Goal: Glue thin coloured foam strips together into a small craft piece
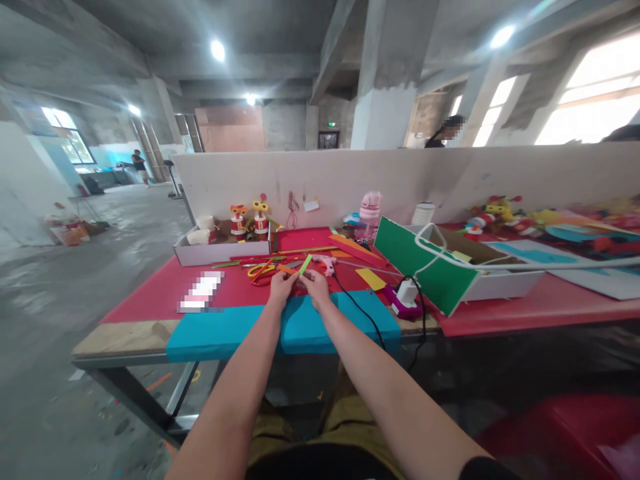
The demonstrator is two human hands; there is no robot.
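Hands?
"Left hand (283,287) pinched, apparently on narrow flat orange strip (287,269); right hand (317,287) pinches narrow flat green strip (305,264), fingertips meeting above red-covered tabletop (155,290)."
"Risk?"
"Loose pinch could drop either strip; right forearm snagging thin black cord (358,305) could drag pink glue gun (328,263)."

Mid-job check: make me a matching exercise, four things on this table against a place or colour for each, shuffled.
Things
1. Glue gun
2. Green strip
3. Power block
4. Blue sheet

Places or colours
A. Purple, with a white plug in it
B. Draped over the near edge of the table
C. Pink, lying just beyond the right hand
D. At the fingertips, where the right hand and left hand meet

Pairs: 1-C, 2-D, 3-A, 4-B
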